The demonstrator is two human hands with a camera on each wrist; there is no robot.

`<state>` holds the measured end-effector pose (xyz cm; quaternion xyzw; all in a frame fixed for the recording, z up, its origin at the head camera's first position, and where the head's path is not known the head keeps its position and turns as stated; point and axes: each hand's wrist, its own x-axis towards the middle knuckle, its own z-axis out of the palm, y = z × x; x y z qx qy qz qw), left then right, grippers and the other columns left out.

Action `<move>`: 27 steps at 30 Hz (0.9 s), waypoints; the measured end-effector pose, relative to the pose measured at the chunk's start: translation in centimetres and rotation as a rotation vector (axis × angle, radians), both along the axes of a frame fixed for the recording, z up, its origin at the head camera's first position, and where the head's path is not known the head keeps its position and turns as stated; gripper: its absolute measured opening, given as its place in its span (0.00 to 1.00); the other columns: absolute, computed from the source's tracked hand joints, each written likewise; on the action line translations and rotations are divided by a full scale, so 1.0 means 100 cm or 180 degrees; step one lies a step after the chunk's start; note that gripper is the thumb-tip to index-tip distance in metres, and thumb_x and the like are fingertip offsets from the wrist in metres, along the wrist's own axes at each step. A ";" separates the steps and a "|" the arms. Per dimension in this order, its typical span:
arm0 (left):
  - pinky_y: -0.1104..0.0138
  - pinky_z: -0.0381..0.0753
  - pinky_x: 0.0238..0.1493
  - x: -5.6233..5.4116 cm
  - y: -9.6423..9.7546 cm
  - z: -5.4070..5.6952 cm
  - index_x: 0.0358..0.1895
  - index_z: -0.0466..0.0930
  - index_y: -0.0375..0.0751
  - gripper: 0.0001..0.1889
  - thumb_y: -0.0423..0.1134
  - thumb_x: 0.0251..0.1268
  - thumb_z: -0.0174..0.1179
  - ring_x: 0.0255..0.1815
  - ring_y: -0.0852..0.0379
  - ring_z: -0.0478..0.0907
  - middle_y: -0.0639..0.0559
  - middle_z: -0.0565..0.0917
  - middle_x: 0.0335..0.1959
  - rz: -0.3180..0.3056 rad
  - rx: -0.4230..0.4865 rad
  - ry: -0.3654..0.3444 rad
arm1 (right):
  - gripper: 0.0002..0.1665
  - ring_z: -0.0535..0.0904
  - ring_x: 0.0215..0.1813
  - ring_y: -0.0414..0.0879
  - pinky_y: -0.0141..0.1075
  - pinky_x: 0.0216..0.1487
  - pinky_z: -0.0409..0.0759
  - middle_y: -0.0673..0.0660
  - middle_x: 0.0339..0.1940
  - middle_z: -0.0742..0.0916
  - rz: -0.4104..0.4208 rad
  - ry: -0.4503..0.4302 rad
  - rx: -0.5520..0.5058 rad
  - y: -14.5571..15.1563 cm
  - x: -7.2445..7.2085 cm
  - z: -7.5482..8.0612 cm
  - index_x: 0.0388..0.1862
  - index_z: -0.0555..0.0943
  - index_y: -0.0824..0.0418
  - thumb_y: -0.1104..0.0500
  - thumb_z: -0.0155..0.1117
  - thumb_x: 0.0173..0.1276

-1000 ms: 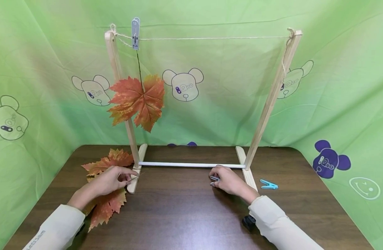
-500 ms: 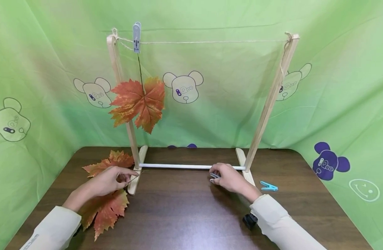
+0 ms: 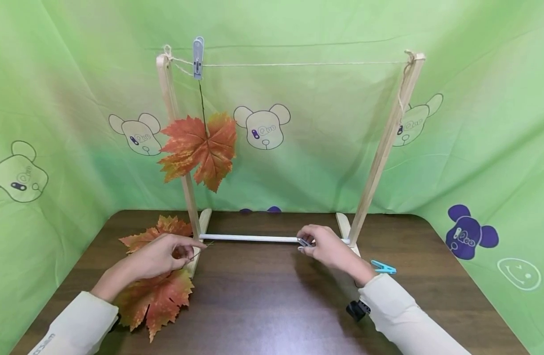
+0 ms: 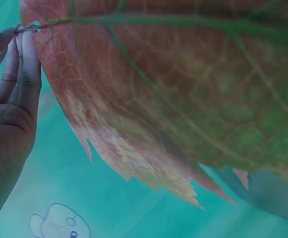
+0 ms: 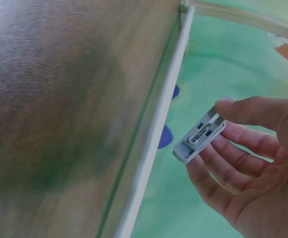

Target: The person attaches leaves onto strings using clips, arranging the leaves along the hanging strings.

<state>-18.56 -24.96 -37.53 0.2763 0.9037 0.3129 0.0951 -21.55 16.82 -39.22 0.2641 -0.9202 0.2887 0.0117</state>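
My left hand [image 3: 158, 256] pinches the thin stem of an orange-red maple leaf [image 3: 158, 301] between thumb and fingers. In the left wrist view the leaf's veined side [image 4: 164, 94] spreads out from the pinched stem. My right hand [image 3: 328, 250] holds a grey clothespin [image 5: 198, 136] between thumb and fingers, near the white crossbar [image 3: 254, 238]. Another maple leaf [image 3: 200, 148] hangs by its stem from a grey clothespin [image 3: 198, 59] at the left end of the string [image 3: 298, 64].
A wooden frame's left post [image 3: 167, 88] and right post [image 3: 382, 148] carry the string. Beyond my left hand a further maple leaf [image 3: 165, 227] lies on the brown table [image 3: 263, 305]. A blue clothespin [image 3: 383, 267] lies right of the frame. Green cloth [image 3: 320, 162] hangs behind.
My left hand has shifted slightly right, bringing the pinched leaf with it. My right hand has risen a little with the clothespin. The head view has tilted slightly.
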 end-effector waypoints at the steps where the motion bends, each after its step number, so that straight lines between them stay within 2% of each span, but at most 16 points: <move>1: 0.72 0.76 0.35 0.000 0.001 0.001 0.61 0.86 0.41 0.23 0.21 0.63 0.62 0.36 0.69 0.76 0.56 0.85 0.36 -0.0007 -0.0001 0.0004 | 0.12 0.85 0.40 0.45 0.42 0.46 0.87 0.56 0.36 0.89 -0.0007 -0.0001 -0.0002 0.000 0.000 0.002 0.45 0.86 0.68 0.70 0.73 0.63; 6: 0.72 0.77 0.36 0.001 0.006 0.007 0.62 0.85 0.42 0.23 0.22 0.66 0.61 0.36 0.68 0.76 0.54 0.85 0.37 -0.0059 0.0009 -0.0045 | 0.11 0.86 0.41 0.45 0.45 0.47 0.88 0.55 0.36 0.89 0.0018 -0.0039 -0.0081 0.000 0.002 0.011 0.45 0.85 0.68 0.71 0.72 0.63; 12: 0.72 0.77 0.35 0.001 0.012 0.014 0.64 0.84 0.42 0.23 0.23 0.68 0.61 0.37 0.67 0.78 0.57 0.85 0.38 -0.0111 0.0040 -0.0138 | 0.10 0.85 0.39 0.44 0.38 0.44 0.87 0.56 0.36 0.89 0.0010 -0.0025 -0.0144 0.000 0.002 0.019 0.44 0.84 0.69 0.72 0.71 0.64; 20: 0.71 0.79 0.36 0.001 0.017 0.019 0.65 0.83 0.43 0.23 0.24 0.69 0.62 0.40 0.66 0.80 0.57 0.86 0.40 -0.0143 0.0077 -0.0153 | 0.12 0.86 0.39 0.47 0.47 0.46 0.88 0.61 0.37 0.90 0.0033 0.0055 -0.0160 0.000 0.002 0.026 0.45 0.84 0.70 0.73 0.71 0.63; 23: 0.71 0.79 0.36 0.001 0.019 0.020 0.65 0.83 0.42 0.23 0.24 0.69 0.62 0.40 0.65 0.80 0.58 0.86 0.40 -0.0145 0.0070 -0.0130 | 0.11 0.86 0.39 0.47 0.46 0.46 0.88 0.60 0.37 0.90 0.0036 0.0075 -0.0168 -0.001 0.002 0.029 0.45 0.84 0.69 0.73 0.70 0.63; 27: 0.69 0.81 0.38 0.000 0.021 0.022 0.64 0.83 0.39 0.22 0.23 0.68 0.62 0.40 0.66 0.81 0.58 0.86 0.38 -0.0198 0.0096 0.0011 | 0.11 0.86 0.40 0.46 0.45 0.46 0.88 0.58 0.37 0.90 0.0031 0.0106 -0.0163 -0.001 0.002 0.033 0.46 0.84 0.69 0.72 0.70 0.63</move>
